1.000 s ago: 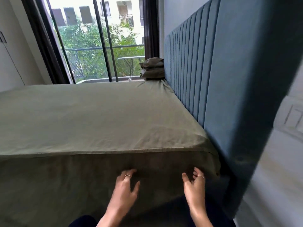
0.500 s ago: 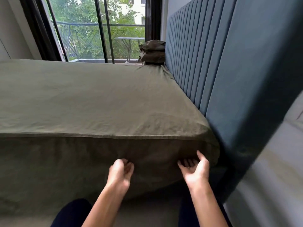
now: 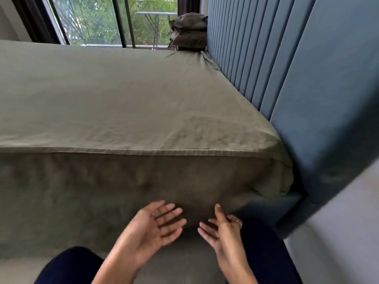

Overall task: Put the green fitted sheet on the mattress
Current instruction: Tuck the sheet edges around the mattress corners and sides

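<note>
The green fitted sheet [image 3: 127, 99] covers the whole top of the mattress and hangs down its near side [image 3: 102, 181]. Its seam runs along the top front edge, and the near right corner [image 3: 274, 173] is wrapped by the headboard. My left hand [image 3: 153, 226] is palm up with fingers spread, just in front of the sheet's lower side. My right hand [image 3: 223, 230] is beside it, palm turned inward, fingers loose. Neither hand holds anything. The mattress itself is hidden under the sheet.
A blue padded headboard [image 3: 297, 78] rises along the right. Folded green bedding [image 3: 188, 29] is stacked at the far corner by it. A dark-framed window [image 3: 123, 21] stands behind the bed. A pale wall [image 3: 338, 242] closes in at the lower right.
Both hands have come away from the sheet's lower edge, where they gripped or tucked it, and now are open with palms showing. The view has dropped closer to the bed.
</note>
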Available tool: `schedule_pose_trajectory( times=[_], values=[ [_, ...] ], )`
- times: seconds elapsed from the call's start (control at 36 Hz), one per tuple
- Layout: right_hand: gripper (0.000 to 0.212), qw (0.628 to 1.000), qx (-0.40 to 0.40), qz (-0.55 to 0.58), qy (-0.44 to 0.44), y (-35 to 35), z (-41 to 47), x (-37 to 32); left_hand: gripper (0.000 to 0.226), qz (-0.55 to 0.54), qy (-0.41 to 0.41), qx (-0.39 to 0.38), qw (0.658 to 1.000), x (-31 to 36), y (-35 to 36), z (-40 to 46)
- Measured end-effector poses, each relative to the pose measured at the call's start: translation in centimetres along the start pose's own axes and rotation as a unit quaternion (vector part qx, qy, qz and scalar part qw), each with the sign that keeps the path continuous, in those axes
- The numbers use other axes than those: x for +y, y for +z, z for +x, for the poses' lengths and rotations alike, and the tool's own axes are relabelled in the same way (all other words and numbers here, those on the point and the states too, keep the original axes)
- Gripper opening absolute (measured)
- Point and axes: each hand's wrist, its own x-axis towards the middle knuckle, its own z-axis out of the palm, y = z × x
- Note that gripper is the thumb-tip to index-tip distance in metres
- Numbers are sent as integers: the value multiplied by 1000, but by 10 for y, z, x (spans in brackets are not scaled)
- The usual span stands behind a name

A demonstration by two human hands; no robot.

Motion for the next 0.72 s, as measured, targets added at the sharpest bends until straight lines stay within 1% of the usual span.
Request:
schedule_pose_trajectory(
  times=[0.06, 0.08, 0.14, 0.17, 0.22, 0.31, 0.39, 0.44, 0.5, 0.53, 0.58, 0.64, 0.69, 0.72],
  values=[
    [37, 1000, 12, -9, -16, 2, 5, 6, 26, 30, -34, 10, 999, -13, -7, 9],
    [32, 999, 9, -10, -34, 2, 6, 8, 26, 34, -48, 21, 998, -20, -10, 13],
    [15, 997, -10, -7, -77, 1, 2, 10, 31, 34, -70, 43, 996, -32, -13, 20],
    [8, 995, -23, -10, -97, 0, -2, 8, 36, 32, -73, 48, 996, -37, -14, 22],
    [5, 990, -55, -9, -130, 1, -8, -2, 43, 17, -59, 44, 997, -41, -11, 24],
    [6, 987, -70, 33, -139, 1, -8, -15, 42, -45, 4, 39, 998, -40, -5, 25],
    [8, 991, -40, 59, -115, 2, -4, -24, 27, -76, 78, 64, 992, -43, 0, 24],
    [14, 993, -8, 23, -116, 4, 1, -27, 22, -78, 124, 71, 987, -44, 1, 23],
    [23, 985, 31, -46, -162, 6, 6, -29, 22, -81, 168, 76, 980, -41, 3, 20],
    [24, 974, 52, -94, -198, 6, 8, -28, 21, -81, 190, 84, 975, -39, 5, 19],
    [25, 940, 87, -181, -276, 7, 10, -26, 19, -78, 247, 105, 960, -36, 10, 16],
    [25, 912, 90, -226, -331, 10, 10, -25, 22, -70, 303, 116, 943, -32, 19, 13],
    [20, 893, 79, -259, -359, 13, 11, -24, 24, -54, 342, 121, 930, -24, 25, 11],
    [16, 878, 78, -285, -376, 13, 12, -23, 24, -35, 356, 125, 926, -20, 26, 12]
  ],
)
